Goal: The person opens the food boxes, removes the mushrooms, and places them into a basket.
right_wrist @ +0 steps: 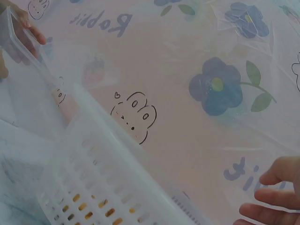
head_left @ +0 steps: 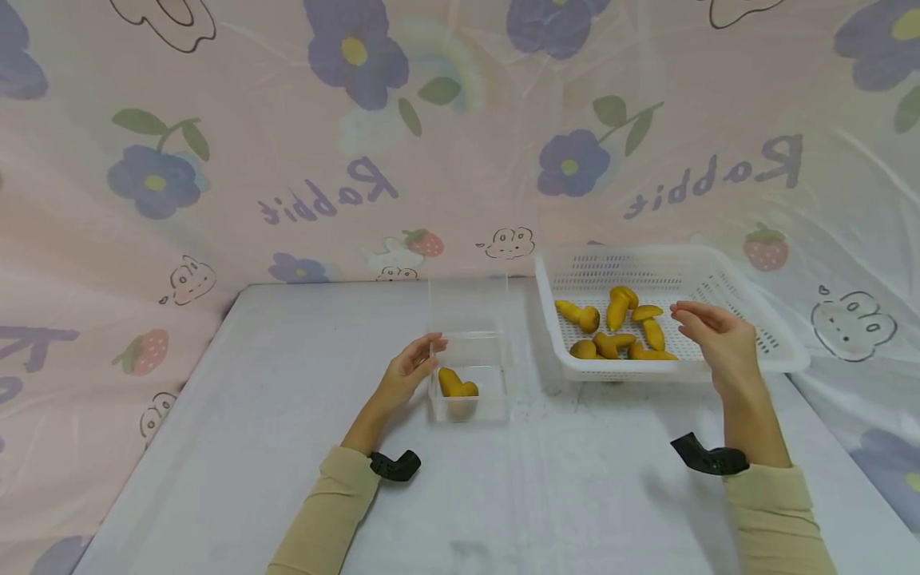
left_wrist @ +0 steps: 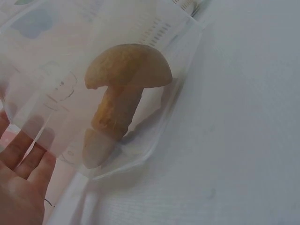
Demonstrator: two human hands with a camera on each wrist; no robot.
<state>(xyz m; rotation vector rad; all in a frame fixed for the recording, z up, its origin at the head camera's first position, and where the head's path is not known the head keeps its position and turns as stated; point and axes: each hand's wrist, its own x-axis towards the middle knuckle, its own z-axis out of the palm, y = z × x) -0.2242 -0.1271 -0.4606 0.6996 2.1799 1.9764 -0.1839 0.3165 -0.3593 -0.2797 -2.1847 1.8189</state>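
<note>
A clear plastic box with its lid raised stands on the table, a yellow-brown mushroom lying inside. In the left wrist view this mushroom shows its cap and thick stem through the wall. My left hand rests its extended fingers against the box's left side. Over the right part of a white perforated basket hovers my right hand, its fingers loosely bent and holding nothing. Several similar mushrooms lie in the basket, left of that hand.
The white tabletop extends in front of the box and basket. Behind them hangs a patterned curtain with flowers and rabbits, which also runs along both sides. The basket stands close to the right of the box.
</note>
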